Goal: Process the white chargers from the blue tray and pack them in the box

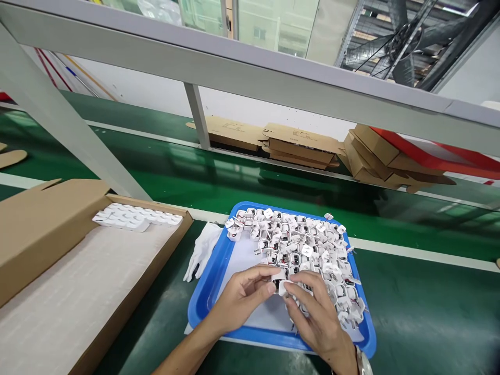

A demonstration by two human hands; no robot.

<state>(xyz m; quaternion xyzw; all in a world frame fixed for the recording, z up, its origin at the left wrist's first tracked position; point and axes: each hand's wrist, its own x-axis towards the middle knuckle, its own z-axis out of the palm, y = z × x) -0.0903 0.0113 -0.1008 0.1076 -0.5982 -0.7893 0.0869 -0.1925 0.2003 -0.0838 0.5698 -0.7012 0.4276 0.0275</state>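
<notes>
Over a blue tray, my left hand and my right hand meet on one small white plastic part. Fingertips of both hands pinch it just above the tray's white liner. A heap of several similar white parts with dark openings fills the tray's far and right side. A watch shows on my right wrist.
An open cardboard box with a white foam sheet lies at the left, with a row of white parts at its far end. A white glove lies between box and tray. Flat cardboard stacks sit beyond the green belt, under a grey frame beam.
</notes>
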